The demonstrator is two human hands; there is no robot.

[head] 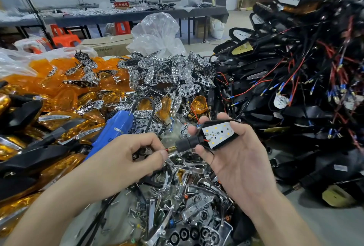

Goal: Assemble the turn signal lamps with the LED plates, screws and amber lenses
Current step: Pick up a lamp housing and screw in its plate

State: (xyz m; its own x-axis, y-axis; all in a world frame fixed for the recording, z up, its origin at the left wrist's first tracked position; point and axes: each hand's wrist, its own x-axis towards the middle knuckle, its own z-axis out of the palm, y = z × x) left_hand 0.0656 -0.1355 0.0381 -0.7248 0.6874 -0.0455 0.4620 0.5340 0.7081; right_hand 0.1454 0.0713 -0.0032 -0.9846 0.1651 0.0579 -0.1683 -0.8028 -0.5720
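My right hand (234, 159) holds a black turn signal lamp housing (208, 137), palm up, thumb and fingers curled round it. A white LED plate (218, 133) with yellow diodes lies in the housing. My left hand (130, 155) pinches the red wire at the brass threaded stem (172, 149) of that housing. Chrome reflector plates (163, 74) are heaped in the middle. Amber lenses (65, 84) fill the left side. Loose screws (136, 214) lie near the front edge among chrome trims.
A blue electric screwdriver (112, 129) lies just above my left hand with its black cord looping up. A tall pile of wired black housings (295, 72) takes the right. Finished amber-and-black lamps (29, 147) are stacked at the left. A clear plastic bag (157, 33) stands behind.
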